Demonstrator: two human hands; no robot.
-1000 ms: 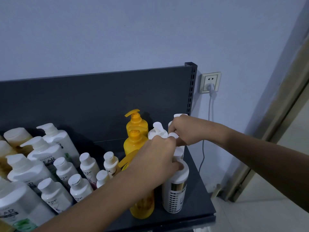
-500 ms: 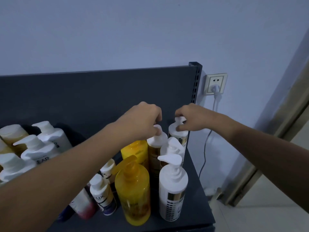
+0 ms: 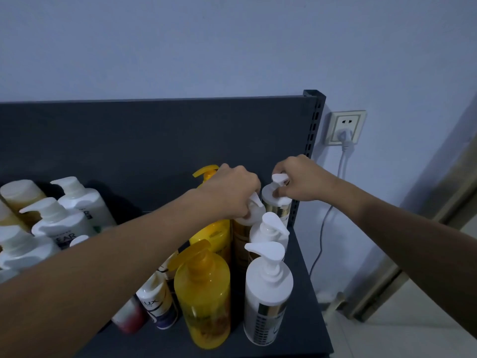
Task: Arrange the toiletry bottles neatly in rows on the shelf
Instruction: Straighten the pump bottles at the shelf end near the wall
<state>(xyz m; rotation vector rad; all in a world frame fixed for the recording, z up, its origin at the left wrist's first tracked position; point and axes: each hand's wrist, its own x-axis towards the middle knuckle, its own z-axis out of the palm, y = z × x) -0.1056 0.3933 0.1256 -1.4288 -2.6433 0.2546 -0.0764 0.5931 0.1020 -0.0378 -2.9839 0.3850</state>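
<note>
On the dark shelf (image 3: 307,332), white pump bottles stand in a column at the right end. My right hand (image 3: 302,179) pinches the pump head of the rearmost white-and-gold bottle (image 3: 277,202) by the back panel. My left hand (image 3: 232,192) grips the pump of the gold bottle with the white cap (image 3: 251,215) just left of it. In front stand another white pump bottle (image 3: 269,231) and a tall white one (image 3: 267,293). Yellow pump bottles (image 3: 202,295) line up beside them; my left arm partly hides the rear ones.
Small Lux bottles (image 3: 154,303) stand under my left forearm. Large white pump bottles (image 3: 62,223) and amber ones (image 3: 20,195) crowd the left. The shelf's slotted upright (image 3: 313,120) is beside my right hand. A wall socket (image 3: 344,127) with a plugged cable hangs right of the shelf.
Both hands have moved back from the front bottles to the rear pumps. Since half a second ago they have hardly shifted; the view has dropped slightly.
</note>
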